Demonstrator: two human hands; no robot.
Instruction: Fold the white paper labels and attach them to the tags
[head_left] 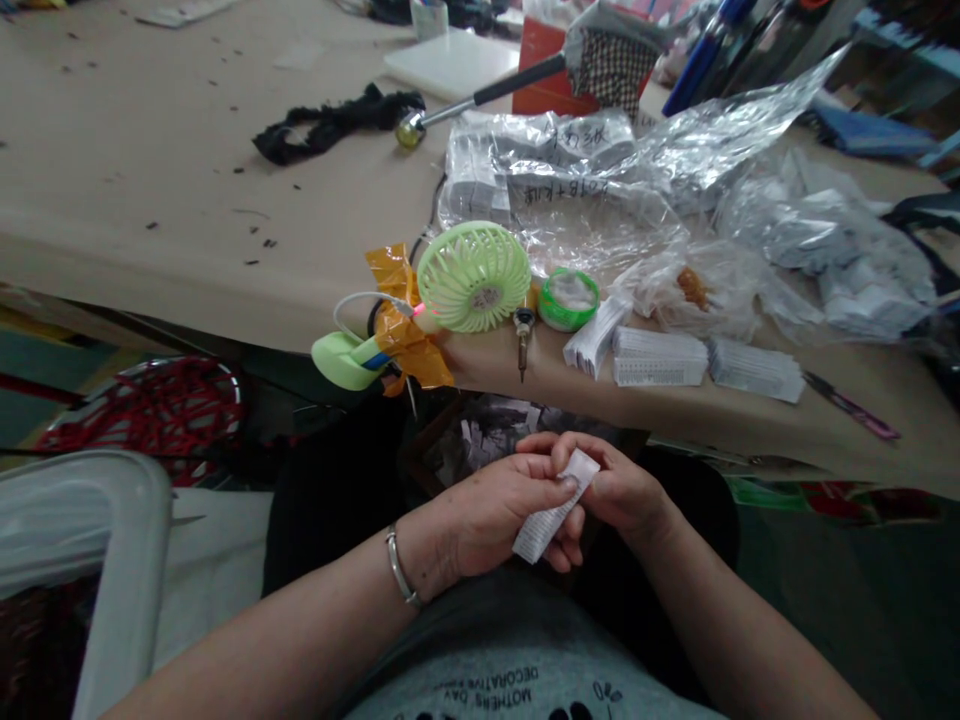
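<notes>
Above my lap, my left hand (499, 510) is closed around a white printed fabric label (551, 520), its thumb lying flat on top. My right hand (619, 485) pinches the label's upper end, the fingertips of both hands close together. Whether it is one label or a thin stack I cannot tell. On the table edge beyond my hands lie a fanned stack of white labels (596, 335), a printed label stack (660, 358) and another label stack (754, 370). A small pair of pink-handled tweezers or snips (851, 405) lies right of them.
A green fan (474, 278) is taped at the table edge, beside a soldering-iron-like tool (523, 340) whose tip overhangs. Behind are a green round tin (568, 298), clear plastic bags (600, 230) and a hammer-like tool (480, 98). A grey plastic bin (142, 530) stands at my left.
</notes>
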